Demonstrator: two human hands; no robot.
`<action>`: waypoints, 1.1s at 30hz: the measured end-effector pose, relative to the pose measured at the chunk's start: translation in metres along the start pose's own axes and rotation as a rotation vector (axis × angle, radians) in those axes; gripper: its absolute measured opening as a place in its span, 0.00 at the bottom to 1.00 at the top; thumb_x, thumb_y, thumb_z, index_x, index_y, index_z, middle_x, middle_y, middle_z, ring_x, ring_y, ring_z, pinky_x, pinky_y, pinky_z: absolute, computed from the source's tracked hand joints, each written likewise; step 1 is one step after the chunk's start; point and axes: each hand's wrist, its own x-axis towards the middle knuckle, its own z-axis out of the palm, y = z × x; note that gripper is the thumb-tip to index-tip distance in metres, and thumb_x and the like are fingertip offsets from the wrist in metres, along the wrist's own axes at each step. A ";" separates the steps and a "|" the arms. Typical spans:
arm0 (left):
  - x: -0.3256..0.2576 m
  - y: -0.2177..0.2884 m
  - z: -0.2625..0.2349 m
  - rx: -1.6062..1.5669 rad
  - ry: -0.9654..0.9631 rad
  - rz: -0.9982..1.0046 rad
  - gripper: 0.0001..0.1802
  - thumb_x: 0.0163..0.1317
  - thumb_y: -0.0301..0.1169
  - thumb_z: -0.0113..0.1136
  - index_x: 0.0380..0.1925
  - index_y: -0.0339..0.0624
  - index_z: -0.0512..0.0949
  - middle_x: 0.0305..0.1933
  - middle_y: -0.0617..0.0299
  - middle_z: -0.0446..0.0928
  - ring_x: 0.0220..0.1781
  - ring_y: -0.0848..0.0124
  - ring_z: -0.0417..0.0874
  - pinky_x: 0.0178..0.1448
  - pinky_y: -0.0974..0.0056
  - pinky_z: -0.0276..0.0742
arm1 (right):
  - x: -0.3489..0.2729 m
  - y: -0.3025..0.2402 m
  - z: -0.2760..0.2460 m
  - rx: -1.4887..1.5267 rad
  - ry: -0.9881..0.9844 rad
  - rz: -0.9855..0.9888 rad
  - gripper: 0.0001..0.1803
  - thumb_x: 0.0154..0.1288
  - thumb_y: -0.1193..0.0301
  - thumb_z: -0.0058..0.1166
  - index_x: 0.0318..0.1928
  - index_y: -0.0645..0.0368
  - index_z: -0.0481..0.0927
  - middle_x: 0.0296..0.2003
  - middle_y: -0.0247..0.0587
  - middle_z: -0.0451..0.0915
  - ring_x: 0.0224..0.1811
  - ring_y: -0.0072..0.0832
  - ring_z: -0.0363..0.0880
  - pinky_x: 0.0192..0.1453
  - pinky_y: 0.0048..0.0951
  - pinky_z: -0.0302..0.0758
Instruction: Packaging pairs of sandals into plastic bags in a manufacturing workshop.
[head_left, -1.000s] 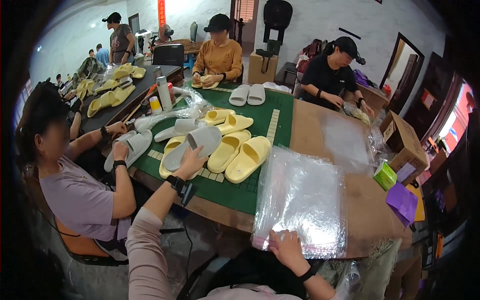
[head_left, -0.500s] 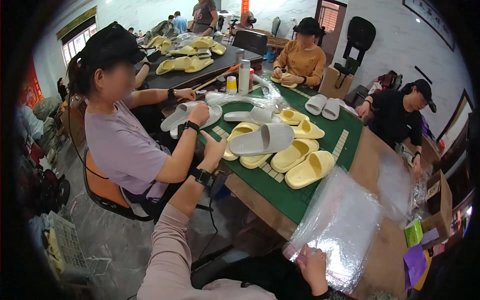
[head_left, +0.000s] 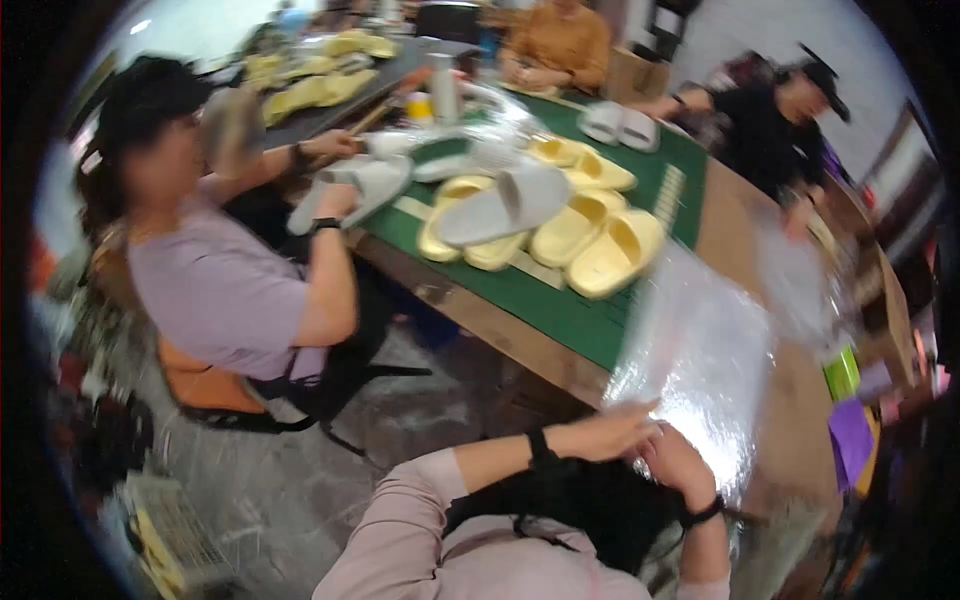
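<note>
A stack of clear plastic bags (head_left: 700, 340) lies over the near right part of the table, glossy and slightly smeared by motion. My left hand (head_left: 608, 434) reaches across to its near edge with the fingers stretched out. Right beside it, my right hand (head_left: 680, 460) curls its fingers at the same edge, pinching the plastic; the fingertips are partly hidden. Beyond the bags, several yellow slippers (head_left: 615, 255) stand on the green cutting mat (head_left: 590, 330). A grey slipper (head_left: 505, 208) rests on top of the yellow ones.
At left, a co-worker in a lilac shirt (head_left: 225, 280) handles grey slippers (head_left: 375, 190). Two other people sit along the far and right sides. A white-grey pair (head_left: 620, 127) stands at the mat's far end. A cardboard box (head_left: 885, 315) and purple sheet (head_left: 850, 445) are at right.
My left hand has left the slippers and come down right to the bags, meeting my right hand at their near edge. The view has shifted, and the co-worker at left still handles grey slippers.
</note>
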 end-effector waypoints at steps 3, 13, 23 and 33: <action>-0.007 -0.016 0.004 0.291 0.196 0.008 0.24 0.61 0.25 0.54 0.58 0.31 0.68 0.58 0.38 0.69 0.62 0.42 0.67 0.68 0.48 0.62 | 0.021 -0.014 -0.038 -0.024 0.007 0.001 0.13 0.66 0.67 0.44 0.40 0.60 0.81 0.34 0.53 0.81 0.41 0.53 0.79 0.46 0.48 0.76; -0.032 0.011 0.019 0.760 0.500 0.319 0.13 0.48 0.21 0.57 0.36 0.39 0.79 0.41 0.54 0.76 0.43 0.55 0.74 0.47 0.53 0.69 | 0.065 -0.016 0.018 -0.353 0.346 0.241 0.25 0.56 0.73 0.53 0.56 0.60 0.73 0.39 0.46 0.78 0.38 0.40 0.80 0.31 0.38 0.79; -0.079 0.055 0.052 0.722 0.435 0.437 0.30 0.43 0.23 0.56 0.53 0.49 0.81 0.28 0.64 0.66 0.30 0.66 0.65 0.36 0.61 0.59 | 0.101 -0.042 0.057 -0.673 0.506 0.359 0.20 0.57 0.71 0.52 0.50 0.66 0.77 0.31 0.42 0.79 0.33 0.33 0.81 0.30 0.33 0.76; -0.087 0.041 0.044 0.739 0.430 0.403 0.33 0.45 0.24 0.57 0.58 0.51 0.78 0.26 0.65 0.63 0.29 0.67 0.63 0.35 0.61 0.59 | 0.115 -0.052 0.056 -0.625 0.305 0.474 0.24 0.62 0.70 0.49 0.57 0.70 0.73 0.39 0.52 0.81 0.38 0.39 0.82 0.37 0.41 0.77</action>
